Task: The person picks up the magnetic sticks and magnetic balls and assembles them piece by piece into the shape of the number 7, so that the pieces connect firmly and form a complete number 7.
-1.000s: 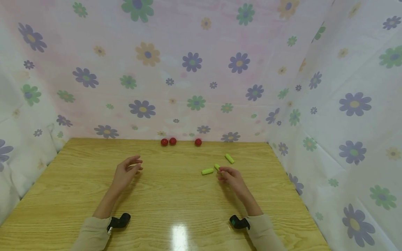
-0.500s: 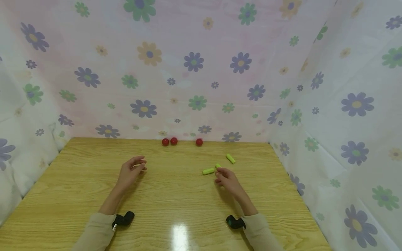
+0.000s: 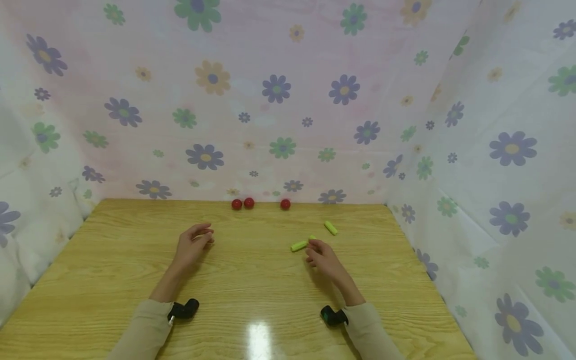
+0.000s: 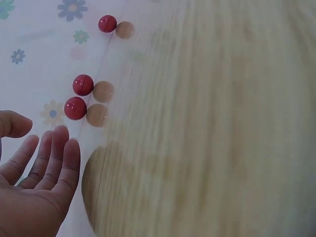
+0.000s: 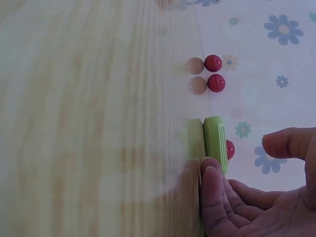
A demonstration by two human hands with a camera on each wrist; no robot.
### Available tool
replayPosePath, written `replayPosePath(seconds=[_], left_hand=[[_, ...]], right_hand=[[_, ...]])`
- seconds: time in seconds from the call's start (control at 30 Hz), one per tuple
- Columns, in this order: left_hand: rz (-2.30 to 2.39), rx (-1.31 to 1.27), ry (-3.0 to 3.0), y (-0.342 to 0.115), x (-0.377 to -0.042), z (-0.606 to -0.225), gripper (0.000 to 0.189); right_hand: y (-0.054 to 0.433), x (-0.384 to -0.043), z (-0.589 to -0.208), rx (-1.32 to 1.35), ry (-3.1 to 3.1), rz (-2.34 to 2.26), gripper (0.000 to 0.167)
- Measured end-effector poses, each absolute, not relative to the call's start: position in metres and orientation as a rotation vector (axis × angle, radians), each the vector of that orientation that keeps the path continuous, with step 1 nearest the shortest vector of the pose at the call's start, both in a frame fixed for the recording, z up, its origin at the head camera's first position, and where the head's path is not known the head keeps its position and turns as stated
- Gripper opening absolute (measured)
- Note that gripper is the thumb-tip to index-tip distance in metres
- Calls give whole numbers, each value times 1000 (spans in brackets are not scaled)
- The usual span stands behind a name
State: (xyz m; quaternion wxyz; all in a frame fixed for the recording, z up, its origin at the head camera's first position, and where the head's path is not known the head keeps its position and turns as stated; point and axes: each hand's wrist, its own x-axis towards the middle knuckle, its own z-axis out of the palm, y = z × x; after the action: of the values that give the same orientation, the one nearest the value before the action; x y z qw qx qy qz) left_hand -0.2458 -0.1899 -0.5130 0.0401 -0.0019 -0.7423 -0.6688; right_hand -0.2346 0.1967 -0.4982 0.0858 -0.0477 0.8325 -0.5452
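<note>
My right hand is low over the table beside several short lime-green ribbed sticks, its thumb and fingers apart. One green stick lies just left of its fingertips; a second green stick is mostly hidden behind the hand. Farther back and to the right lies another green stick. In the right wrist view the fingertips overlap the near end of a green stick, while the thumb stands well away from it. My left hand hovers over the left part of the table, fingers loosely extended, holding nothing.
Three glossy red balls sit along the back edge of the wooden table: a left ball, a middle ball beside it and a right ball farther off. Floral cloth hangs behind and at the sides.
My left hand has drifted to the right. My right hand has shifted slightly left, covering more of the middle green stick. The balls and sticks stay put.
</note>
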Motion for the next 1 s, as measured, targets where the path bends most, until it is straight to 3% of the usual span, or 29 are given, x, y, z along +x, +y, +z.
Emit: replayPosePath(seconds=[1.0], left_hand=[[-2084, 34, -2180, -171, -286, -518, 36]], right_hand=[[174, -247, -503, -230, 2641, -1429, 46]])
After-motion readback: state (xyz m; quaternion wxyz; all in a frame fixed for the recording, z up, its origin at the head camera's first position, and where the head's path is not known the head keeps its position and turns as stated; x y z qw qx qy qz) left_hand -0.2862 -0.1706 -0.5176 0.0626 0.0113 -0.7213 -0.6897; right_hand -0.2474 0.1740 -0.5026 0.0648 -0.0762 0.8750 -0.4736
